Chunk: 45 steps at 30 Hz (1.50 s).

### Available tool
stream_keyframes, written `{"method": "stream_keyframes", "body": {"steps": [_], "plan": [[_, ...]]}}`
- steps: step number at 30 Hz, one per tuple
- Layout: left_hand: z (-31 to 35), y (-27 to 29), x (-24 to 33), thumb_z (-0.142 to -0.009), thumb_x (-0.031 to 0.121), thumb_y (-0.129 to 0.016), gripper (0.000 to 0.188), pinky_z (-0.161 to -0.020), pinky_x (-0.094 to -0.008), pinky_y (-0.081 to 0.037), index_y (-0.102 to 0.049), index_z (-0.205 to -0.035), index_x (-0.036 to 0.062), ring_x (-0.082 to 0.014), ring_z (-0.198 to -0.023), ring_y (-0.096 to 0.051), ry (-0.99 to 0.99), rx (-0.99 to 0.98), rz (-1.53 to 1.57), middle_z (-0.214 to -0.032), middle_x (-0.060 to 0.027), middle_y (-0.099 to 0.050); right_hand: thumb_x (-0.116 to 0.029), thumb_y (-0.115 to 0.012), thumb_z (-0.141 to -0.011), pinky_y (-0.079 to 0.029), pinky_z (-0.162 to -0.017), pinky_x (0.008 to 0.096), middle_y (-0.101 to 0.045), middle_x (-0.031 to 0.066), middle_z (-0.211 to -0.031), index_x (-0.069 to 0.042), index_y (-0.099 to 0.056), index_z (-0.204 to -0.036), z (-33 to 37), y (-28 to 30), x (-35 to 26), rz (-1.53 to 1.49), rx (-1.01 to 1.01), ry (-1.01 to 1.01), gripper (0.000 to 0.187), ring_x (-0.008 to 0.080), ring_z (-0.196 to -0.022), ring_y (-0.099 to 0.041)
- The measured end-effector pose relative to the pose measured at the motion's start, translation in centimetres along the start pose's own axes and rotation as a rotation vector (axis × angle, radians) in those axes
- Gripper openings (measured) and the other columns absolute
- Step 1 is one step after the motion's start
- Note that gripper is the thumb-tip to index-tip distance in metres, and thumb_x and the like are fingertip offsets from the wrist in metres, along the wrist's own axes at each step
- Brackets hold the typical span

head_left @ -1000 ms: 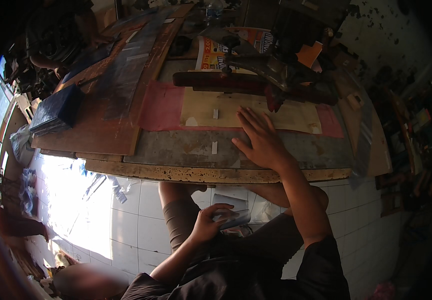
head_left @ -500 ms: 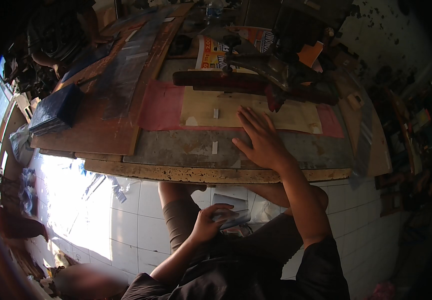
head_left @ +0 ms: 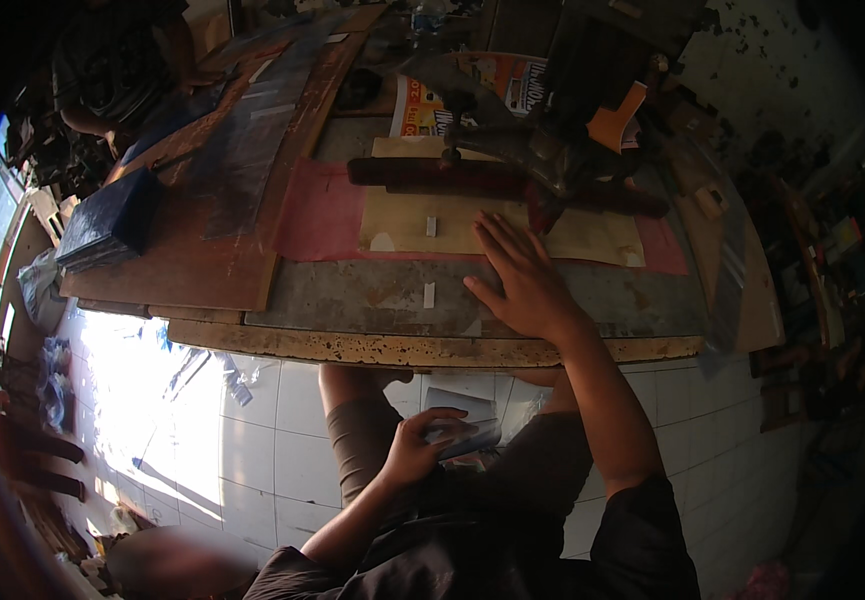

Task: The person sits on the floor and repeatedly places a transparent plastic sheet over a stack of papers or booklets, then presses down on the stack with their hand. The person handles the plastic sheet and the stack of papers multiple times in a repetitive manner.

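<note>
My right hand lies flat with fingers spread, its fingertips on a pale yellow sheet and its palm over the grey worktop. That sheet rests on a pink-red sheet. Across both runs a long dark red bar, joined to a dark metal arm. One small whitish strip sits on the yellow sheet; a second whitish strip is nearer me on the worktop. Above my lap, my left hand is closed around some grey, shiny plastic sheets.
A dark blue stack stands on the brown board at left, beside clear plastic sheeting. Another person is at the far left. An orange paper piece is behind the arm. The table's worn front edge is before me.
The red bar and its metal arm have shifted slightly toward me, showing the yellow sheet's far edge behind the bar. My right knee has moved inward. Both hands stay nearly where they were.
</note>
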<state>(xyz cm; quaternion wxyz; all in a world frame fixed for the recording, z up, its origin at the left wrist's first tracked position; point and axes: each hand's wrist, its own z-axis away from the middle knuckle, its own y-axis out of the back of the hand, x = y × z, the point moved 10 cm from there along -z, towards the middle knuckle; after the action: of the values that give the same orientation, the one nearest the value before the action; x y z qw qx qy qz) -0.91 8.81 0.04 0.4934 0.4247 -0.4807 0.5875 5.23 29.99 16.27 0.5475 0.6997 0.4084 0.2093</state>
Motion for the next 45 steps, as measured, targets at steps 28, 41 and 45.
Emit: {"method": "stream_keyframes", "body": {"steps": [28,41,45], "plan": [[-0.2,0.2,-1.1,-0.091,0.006,-0.077,0.029,-0.096,-0.0319,-0.056,-0.07,-0.117,-0.0023,-0.0181,-0.107,-0.071,0.004,0.054,-0.029,-0.113,-0.0111,-0.075,-0.046,-0.057,-0.102,-0.026,-0.124,0.0509,-0.03,0.018,-0.167,0.001,-0.034,-0.158,0.3,-0.5,0.4,-0.023,-0.026,-0.038,0.076,0.0293,-0.157,-0.026],[-0.4,-0.3,-0.9,-0.09,0.006,-0.077,0.029,-0.097,-0.0335,-0.056,-0.07,-0.118,-0.0012,-0.0193,-0.109,-0.071,-0.026,0.047,0.052,-0.114,-0.011,-0.075,-0.047,-0.058,-0.101,-0.028,-0.124,0.051,-0.033,0.0192,-0.165,0.001,-0.037,-0.155,0.3,-0.2,0.3,-0.028,0.015,-0.012,0.075,0.0299,-0.155,-0.029],[-0.4,-0.3,-1.2,-0.09,0.004,-0.077,0.03,-0.097,-0.0332,-0.056,-0.07,-0.118,-0.0016,-0.0191,-0.108,-0.071,-0.03,0.047,0.032,-0.113,-0.0108,-0.075,-0.047,-0.058,-0.101,-0.027,-0.124,0.0512,-0.033,0.0191,-0.165,0.001,-0.037,-0.155,0.3,-0.2,0.4,-0.023,0.009,-0.019,0.075,0.0303,-0.155,-0.029]]}}
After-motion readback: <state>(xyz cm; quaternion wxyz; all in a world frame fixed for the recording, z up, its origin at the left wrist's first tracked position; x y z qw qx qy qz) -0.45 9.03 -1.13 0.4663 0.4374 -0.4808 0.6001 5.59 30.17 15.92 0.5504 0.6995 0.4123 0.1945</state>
